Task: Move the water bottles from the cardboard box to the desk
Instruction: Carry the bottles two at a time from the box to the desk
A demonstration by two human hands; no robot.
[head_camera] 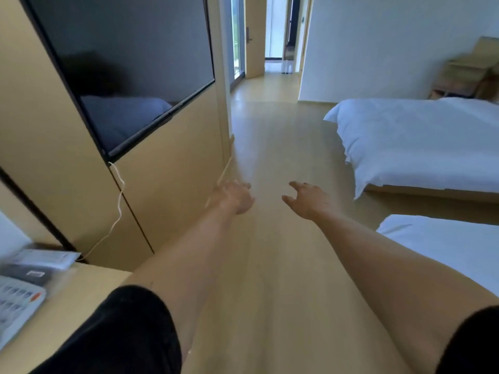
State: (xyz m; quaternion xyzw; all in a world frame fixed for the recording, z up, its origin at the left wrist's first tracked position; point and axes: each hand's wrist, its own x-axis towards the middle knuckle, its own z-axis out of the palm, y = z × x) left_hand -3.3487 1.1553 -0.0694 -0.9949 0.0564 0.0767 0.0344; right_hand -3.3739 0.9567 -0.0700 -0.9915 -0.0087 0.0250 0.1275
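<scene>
hands [237, 197] [307, 198] empty over floor [270, 147], desk [89, 282] left, beds [421, 141] right

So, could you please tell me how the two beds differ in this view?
The far bed shows its corner, overhanging cover and wooden base; the near bed shows only a white corner, cut by the frame edge. The far bed sits nearer the hallway. Both have white covers.

A wooden desk [89, 282] at lower left carries a telephone [16, 300] and blurred papers [43, 259].
</scene>
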